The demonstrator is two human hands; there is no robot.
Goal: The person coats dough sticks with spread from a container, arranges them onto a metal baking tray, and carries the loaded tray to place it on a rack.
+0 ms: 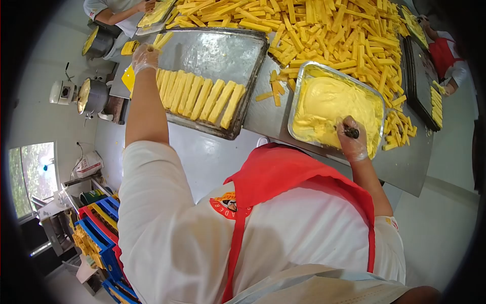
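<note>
My left hand point(145, 57), in a clear plastic glove, is closed on yellow sticks point(163, 40) above the left part of a dark metal baking tray point(217, 46). A row of coated yellow sticks point(195, 96) lies side by side along the near part of that tray. Over the right side of a rectangular metal pan of yellow cream point(329, 101), my gloved right hand point(351, 134) is closed round the dark handle of a tool. The tool's working end is hidden. Behind the pan rises a large pile of plain yellow sticks point(339, 33).
Co-workers' arms show at the upper left point(121, 16) and far right point(450, 83). Dark trays point(417, 76) stand at the right. Loose sticks point(397, 130) lie beside the pan. Mixer bowls point(93, 96) and stacked coloured crates point(98, 238) are at the left.
</note>
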